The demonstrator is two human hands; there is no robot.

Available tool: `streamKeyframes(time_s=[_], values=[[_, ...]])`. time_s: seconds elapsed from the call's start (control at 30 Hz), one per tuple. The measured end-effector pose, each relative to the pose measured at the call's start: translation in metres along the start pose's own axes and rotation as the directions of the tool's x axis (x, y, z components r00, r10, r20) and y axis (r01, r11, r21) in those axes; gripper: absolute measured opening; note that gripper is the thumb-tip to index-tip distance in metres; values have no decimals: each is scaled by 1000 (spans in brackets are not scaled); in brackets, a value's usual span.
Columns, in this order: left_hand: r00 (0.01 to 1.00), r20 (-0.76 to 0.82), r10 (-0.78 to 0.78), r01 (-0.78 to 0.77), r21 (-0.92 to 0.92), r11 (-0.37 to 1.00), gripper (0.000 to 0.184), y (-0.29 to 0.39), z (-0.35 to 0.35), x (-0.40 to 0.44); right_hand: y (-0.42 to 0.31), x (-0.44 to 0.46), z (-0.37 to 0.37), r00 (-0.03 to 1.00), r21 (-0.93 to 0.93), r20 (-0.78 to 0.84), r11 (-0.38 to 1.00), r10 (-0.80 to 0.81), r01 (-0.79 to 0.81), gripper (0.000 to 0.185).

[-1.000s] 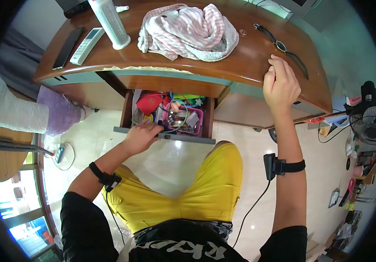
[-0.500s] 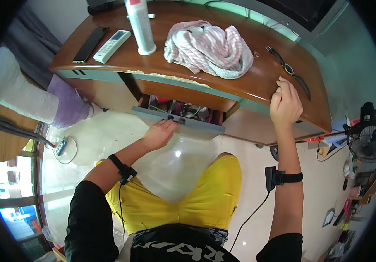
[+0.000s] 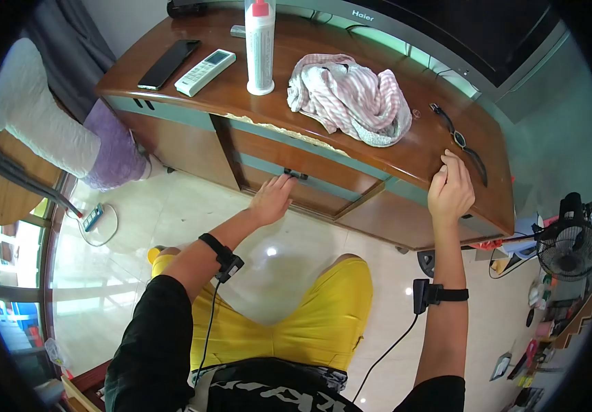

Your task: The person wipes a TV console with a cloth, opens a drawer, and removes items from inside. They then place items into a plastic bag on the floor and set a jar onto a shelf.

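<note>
**Drawer in against the cabinet front, left hand at its handle**

At the far left, a plush figure (image 3: pixel 45 113) stood beside the cabinet. On the left end of the counter (image 3: pixel 276 110), a black phone (image 3: pixel 169 64) and a white remote control (image 3: pixel 205 72) lay side by side, with an upright bottle (image 3: pixel 260 58) just to their right.

Below and in front of these, the left hand (image 3: pixel 272 199) reached to the dark handle (image 3: pixel 296 174) of the drawer (image 3: pixel 333 189), its fingertips bent at the handle's near end; whether they gripped it or only touched it could not be told. The drawer sat in the middle of the cabinet and looked closed, or so nearly closed that any gap left was too slight to make out. None of its contents showed. The hand had not been drawn clear of the handle.

Above the drawer, a pink-and-white cloth (image 3: pixel 351 99) lay in a loose heap, neither spread nor folded. Farther right, a watch (image 3: pixel 459 139) lay with its strap unfastened. The right hand (image 3: pixel 451 189) rested on the counter's front edge near the watch, fingers loosely curled and close together. No object showed in it, though its palm was hidden.
</note>
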State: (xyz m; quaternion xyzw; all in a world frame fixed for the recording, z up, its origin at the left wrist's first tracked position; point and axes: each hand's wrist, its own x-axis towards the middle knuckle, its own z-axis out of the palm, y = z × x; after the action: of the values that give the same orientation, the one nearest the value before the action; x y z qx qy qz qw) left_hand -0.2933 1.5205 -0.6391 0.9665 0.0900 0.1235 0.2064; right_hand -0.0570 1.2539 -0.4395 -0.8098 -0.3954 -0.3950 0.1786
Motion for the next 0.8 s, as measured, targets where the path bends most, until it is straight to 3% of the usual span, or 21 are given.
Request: streamKeyframes(time_s=[0.07, 0.17, 0.27, 0.33, 0.4, 0.43, 0.5, 0.53, 0.6, 0.63, 0.67, 0.73, 0.8], values=[[1000, 9, -14, 14, -27, 1000, 57, 0, 3, 0, 0, -1, 0, 1000, -8, -4, 1000, 2, -2, 21], [995, -98, 8, -10, -18, 1000, 50, -1, 4, -3, 0, -1, -1, 1000, 0, 0, 1000, 9, -9, 21], [993, -40, -110, 103, -151, 983, 38, -20, 2, -11, -2, 0, -2, 1000, 9, 10, 1000, 21, -21, 21], [818, -305, -487, 294, -507, 810, 26, -44, -4, -17, -2, 0, -1, 1000, 16, 5, 1000, 15, -16, 21], [616, -459, -640, 316, -600, 735, 38, -59, -32, -23, -1, 0, -2, 1000, 19, -3, 1000, 1, -1, 21], [601, -472, -646, 316, -602, 733, 38, -69, -42, -25, -3, 0, -2, 1000, 14, 2, 1000, 11, -11, 21], [419, -795, -437, 388, -279, 879, 64, -92, -63, -30, -3, 0, -1, 1000, 24, 15, 1000, 5, -6, 22], [399, -805, -440, 398, -281, 874, 64, -104, -74, -33, -2, 0, -1, 1000, 38, 8, 999, -13, 13, 22], [390, -694, -605, 345, -499, 795, 88, -134, -90, -38, -2, -1, 0, 999, 12, 39, 1000, -4, 4, 22], [440, -608, -661, 375, -545, 750, 94, -148, -96, -46, -3, 0, -1, 999, 14, 36, 1000, -5, 5, 22], [421, -616, -666, 376, -549, 746, 94, -154, -98, -51, -4, 0, -1, 999, 24, 30, 999, -23, 22, 22], [522, -444, -728, 396, -630, 668, 93, -165, -102, -62, -4, 0, 0, 999, 7, 43, 1000, -6, 6, 23], [510, -498, -701, 408, -578, 707, 89, -162, -106, -72, -7, 2, 1, 999, 14, 44, 999, -31, 31, 24]])
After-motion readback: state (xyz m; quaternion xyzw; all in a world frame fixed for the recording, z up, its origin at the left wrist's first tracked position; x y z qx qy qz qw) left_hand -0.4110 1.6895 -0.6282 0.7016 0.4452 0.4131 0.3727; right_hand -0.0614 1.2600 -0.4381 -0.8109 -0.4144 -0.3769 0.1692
